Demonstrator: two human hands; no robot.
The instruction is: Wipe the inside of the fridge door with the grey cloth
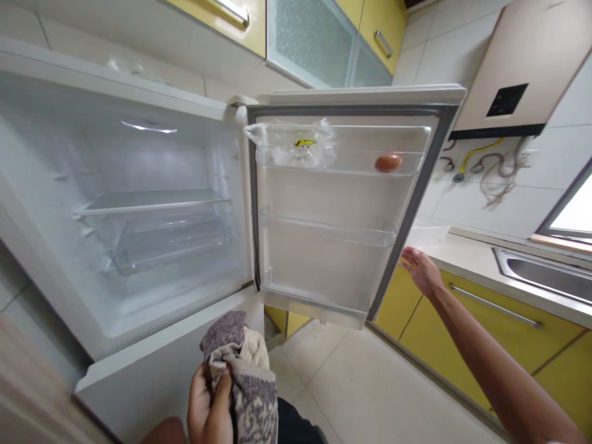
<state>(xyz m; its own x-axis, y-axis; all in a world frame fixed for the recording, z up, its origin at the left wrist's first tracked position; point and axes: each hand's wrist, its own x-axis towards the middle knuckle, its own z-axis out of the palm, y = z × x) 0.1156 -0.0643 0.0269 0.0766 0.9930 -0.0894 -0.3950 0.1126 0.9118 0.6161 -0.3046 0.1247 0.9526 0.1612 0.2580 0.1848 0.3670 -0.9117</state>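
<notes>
My left hand (209, 401) grips a bunched cloth (252, 376), purple-grey and cream with a pattern, low in front of the fridge (176, 333). The fridge door (324, 197) stands wide, swung out to the right. Beside the door's outer edge is my right hand (422, 271), its fingers stretched out; whether they touch the door I cannot tell. On the top door shelf lie a clear plastic bag (305, 145) and a brown egg (388, 162). Inside the fridge are a glass shelf (152, 198) and a clear drawer (176, 240).
To the right runs a counter (476, 253) with a metal sink (550, 274) over yellow cabinets (462, 333). A water heater (518, 68) hangs above, with hoses below it. Overhead are wall cabinets (314, 43). Tiled floor (324, 357) shows below the door.
</notes>
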